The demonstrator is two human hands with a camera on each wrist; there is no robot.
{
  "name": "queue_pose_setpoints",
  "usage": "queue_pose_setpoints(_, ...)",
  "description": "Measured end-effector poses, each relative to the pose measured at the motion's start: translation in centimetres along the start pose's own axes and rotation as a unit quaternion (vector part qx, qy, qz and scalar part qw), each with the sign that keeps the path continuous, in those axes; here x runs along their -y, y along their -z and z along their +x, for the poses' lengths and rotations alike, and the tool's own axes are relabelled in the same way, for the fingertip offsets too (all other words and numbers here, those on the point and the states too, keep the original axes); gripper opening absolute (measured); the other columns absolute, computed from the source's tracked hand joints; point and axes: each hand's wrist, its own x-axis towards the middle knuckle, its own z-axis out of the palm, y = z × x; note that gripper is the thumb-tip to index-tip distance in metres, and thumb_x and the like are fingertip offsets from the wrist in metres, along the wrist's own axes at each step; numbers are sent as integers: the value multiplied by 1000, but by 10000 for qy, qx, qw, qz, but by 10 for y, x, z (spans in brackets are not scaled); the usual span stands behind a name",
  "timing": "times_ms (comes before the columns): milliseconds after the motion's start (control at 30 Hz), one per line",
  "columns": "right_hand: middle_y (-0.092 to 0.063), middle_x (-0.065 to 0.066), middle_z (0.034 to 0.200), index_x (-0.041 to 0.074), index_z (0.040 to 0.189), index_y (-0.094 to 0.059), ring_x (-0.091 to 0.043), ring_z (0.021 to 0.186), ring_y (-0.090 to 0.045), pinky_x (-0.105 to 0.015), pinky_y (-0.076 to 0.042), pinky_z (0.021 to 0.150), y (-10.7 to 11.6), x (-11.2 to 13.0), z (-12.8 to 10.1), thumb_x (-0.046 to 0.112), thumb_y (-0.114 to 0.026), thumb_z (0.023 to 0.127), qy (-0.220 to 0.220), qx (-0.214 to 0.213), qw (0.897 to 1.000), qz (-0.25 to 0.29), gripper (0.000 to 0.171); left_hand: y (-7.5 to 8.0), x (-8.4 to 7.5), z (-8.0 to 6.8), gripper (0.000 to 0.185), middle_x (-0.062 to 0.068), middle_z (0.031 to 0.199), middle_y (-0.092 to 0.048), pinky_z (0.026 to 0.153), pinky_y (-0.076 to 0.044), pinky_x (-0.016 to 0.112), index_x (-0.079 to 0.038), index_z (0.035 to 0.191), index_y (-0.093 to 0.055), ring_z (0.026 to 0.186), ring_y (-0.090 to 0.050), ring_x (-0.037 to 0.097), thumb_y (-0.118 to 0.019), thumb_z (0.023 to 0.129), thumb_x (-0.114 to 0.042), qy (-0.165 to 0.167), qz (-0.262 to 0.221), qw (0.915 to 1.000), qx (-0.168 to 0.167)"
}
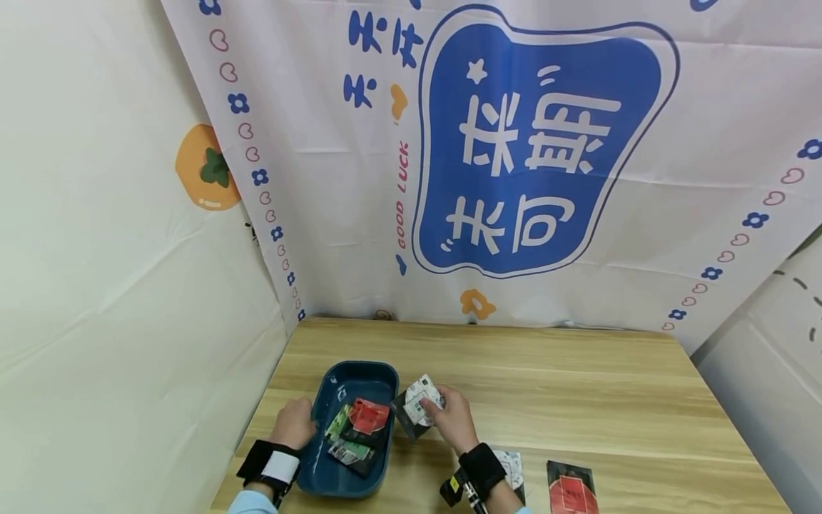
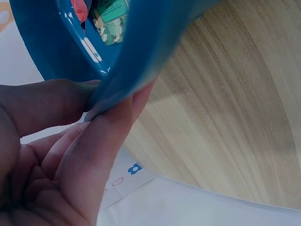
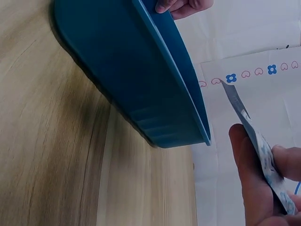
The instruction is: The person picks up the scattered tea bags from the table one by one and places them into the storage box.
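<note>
In the head view my left hand [image 1: 295,424] pinches the left rim of a dark blue plastic basin [image 1: 312,471]; the left wrist view shows thumb and fingers on either side of the rim [image 2: 141,61]. My right hand [image 1: 454,419] holds a flat black-and-white sachet [image 1: 417,404] between thumb and fingers, just right of the basin. The right wrist view shows this sachet [image 3: 263,146] edge-on, near the basin's outer wall [image 3: 117,70]. Inside the basin lie a red-and-black sachet [image 1: 369,417] and green-patterned sachets [image 1: 352,451], overlapping each other.
On the wooden table [image 1: 578,392], a red-and-black sachet [image 1: 571,488] lies to the right. A white-patterned sachet [image 1: 511,467] is partly hidden behind the right wrist. A printed cloth [image 1: 359,235] hangs along the back edge, and a white sheet [image 1: 128,321] stands at the left.
</note>
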Motion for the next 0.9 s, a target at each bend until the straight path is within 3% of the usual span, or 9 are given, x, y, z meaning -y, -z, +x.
queue_pose_setpoints(367,-71,-16,89,-9,108,-67,-13,75,-61,-23,-49,63,-4,3,-4,7,-69,89,-55,176,9993,320,25,-1,1,1,7,15,71,-63,55,-47,38,6,83,-63,61,-57,22,-69,81,3,79,-28,9999,100)
queue_pose_setpoints(900,-69,-19,99,-12,117,-63,-14,81,-59,-23,-48,67,-13,6,-2,5,-65,89,-8,324,9995,1,32,-2,2,3,7,14,71,-62,56,-47,37,6,83,-63,62,-57,22,-69,82,2,196,-76,9996,178)
